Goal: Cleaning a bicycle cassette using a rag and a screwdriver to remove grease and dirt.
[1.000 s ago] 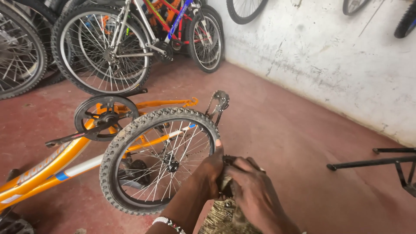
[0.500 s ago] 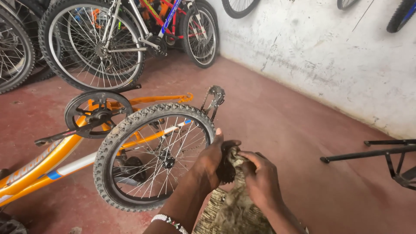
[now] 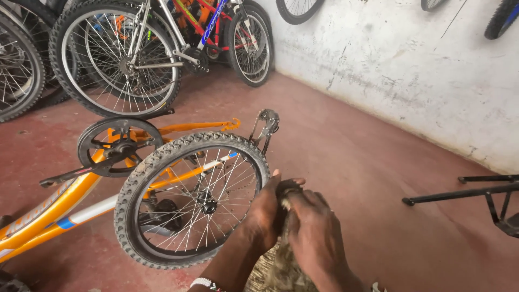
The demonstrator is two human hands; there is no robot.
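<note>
Both my hands are bunched on a frayed rag [image 3: 284, 265] just right of the wheel [image 3: 192, 200]: left hand [image 3: 265, 213] w/ fingers curled round its dark top end, right hand [image 3: 311, 232] clamped lower down. Rag isn't on the tyre, so I'd judge wiping not begun; wheel sits mounted on the orange frame [image 3: 48, 211], lying on the floor. Beyond wheel: crank [image 3: 116, 148], pedal [image 3: 267, 121], parked bikes [image 3: 162, 48]. What's inside the rag is hidden; its bottom is cut off.
</note>
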